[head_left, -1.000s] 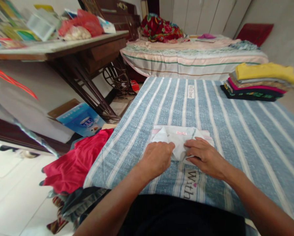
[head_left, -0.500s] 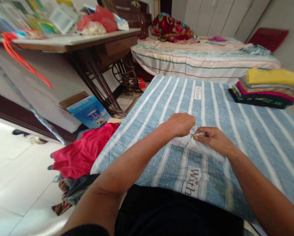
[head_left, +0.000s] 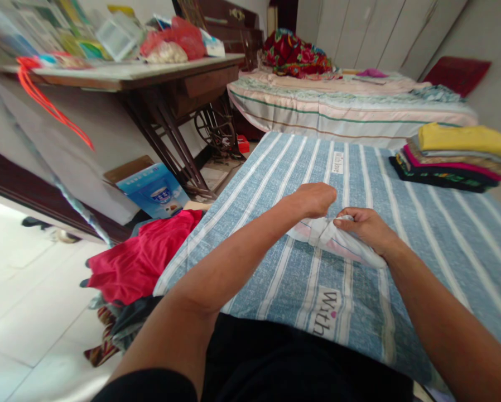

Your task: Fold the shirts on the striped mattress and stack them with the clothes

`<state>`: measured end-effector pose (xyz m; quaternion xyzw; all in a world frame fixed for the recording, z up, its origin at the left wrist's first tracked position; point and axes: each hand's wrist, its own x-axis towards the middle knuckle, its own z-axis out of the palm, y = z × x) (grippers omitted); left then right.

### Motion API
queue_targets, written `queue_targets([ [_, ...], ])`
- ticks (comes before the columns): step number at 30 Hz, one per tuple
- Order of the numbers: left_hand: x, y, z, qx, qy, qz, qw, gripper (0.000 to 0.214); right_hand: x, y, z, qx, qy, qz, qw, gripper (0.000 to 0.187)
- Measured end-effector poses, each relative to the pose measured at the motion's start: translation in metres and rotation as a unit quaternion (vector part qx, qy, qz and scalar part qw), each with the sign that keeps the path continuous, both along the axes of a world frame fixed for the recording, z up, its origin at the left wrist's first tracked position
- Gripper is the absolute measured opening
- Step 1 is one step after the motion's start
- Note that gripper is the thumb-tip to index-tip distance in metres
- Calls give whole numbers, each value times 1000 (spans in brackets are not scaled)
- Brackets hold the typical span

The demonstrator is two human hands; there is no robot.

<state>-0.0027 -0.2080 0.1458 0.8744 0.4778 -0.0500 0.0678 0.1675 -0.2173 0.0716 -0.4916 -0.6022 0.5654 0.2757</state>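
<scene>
A bundled white cloth point(head_left: 342, 244), perhaps a garment, lies across the blue striped sheet point(head_left: 254, 234) in front of me, with faint pink and blue showing on it. My right hand point(head_left: 365, 226) pinches its upper edge between thumb and fingers. Just to the left, my left hand point(head_left: 316, 199) is closed in a fist over the far edge of the cloth. Its fingertips are turned away from view, and the fabric rises toward them.
A stack of folded clothes point(head_left: 455, 159), yellow on top, stands at the right. Red clothing point(head_left: 145, 251) hangs over a pile on the left. A sewing-machine table point(head_left: 170, 70) with bags stands beyond, beside a blue box point(head_left: 154, 190). Behind is another bed point(head_left: 338, 114).
My left hand has risen slightly and moved a little right, showing more of the cloth's left part. My right hand keeps its pinch. The view has shifted slightly.
</scene>
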Motion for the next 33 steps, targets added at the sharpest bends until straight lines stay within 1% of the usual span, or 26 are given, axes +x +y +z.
queue_targets([
  [4, -7, -9, 7, 9, -28, -16, 999, 23, -3, 1, 2, 3, -8, 10, 1000, 34],
  [9, -14, -16, 7, 35, -71, -37, 996, 22, -5, 2, 6, 73, -73, 48, 993, 24],
  [16, -7, -24, 2, 14, -61, -37, 997, 24, -9, 6, 3, 102, -87, 60, 989, 21],
  [20, -1, -25, -1, 22, -46, -15, 999, 24, -13, 9, 2, 122, -115, 61, 984, 20],
  [22, 3, -24, -5, 31, -39, -6, 999, 21, -16, 10, 4, 103, -114, 60, 986, 18],
  [26, 7, -23, -12, 37, -46, -5, 998, 19, -18, 8, 6, 39, -78, 59, 994, 15],
  [30, 4, -28, -13, 32, -46, 2, 998, 18, -19, 6, 5, 32, -75, 65, 995, 15],
  [33, 2, -36, -16, 49, -43, 22, 998, 20, -21, 8, 3, 37, -75, 74, 994, 14],
])
